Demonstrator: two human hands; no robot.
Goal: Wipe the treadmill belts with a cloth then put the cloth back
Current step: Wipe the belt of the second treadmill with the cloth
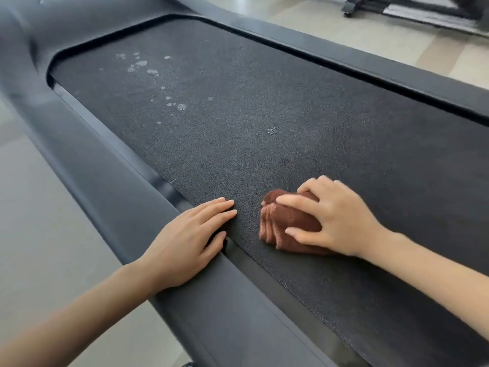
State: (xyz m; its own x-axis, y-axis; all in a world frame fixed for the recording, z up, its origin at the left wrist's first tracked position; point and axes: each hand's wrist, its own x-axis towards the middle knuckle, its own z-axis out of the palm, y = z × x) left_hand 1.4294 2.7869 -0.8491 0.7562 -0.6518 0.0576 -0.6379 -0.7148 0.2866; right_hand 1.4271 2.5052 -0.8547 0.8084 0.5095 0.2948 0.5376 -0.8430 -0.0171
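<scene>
Bare forearms [79, 313] come in from the bottom edge. R one leads to the right hand [336, 218], lower right of centre, fingers spread & curled over a folded brown terry cloth [289, 218], thumb and forefinger clamping its near and far sides, palm on top. Cloth lies on the black textured treadmill belt [238, 123], near its left edge in the lower middle of the frame; folded layers fan out toward the left, slightly blurred. Just left of it, not touching, the left hand [185, 234] lies flat, fingers straight & together, holding nothing: palm on the dark grey plastic side rail [105, 165], fingertips over onto the belt edge. Pale blotchy marks [143, 65] dot the belt in the upper left, w/ one lone mark [272, 130] nearer centre. Second dark grey rail [370, 66] runs along the belt's far side, upper right. Beige floor [39, 221] shows at left & top right, where the black base of another machine [352, 7] stands on a grey mat [436, 18]
</scene>
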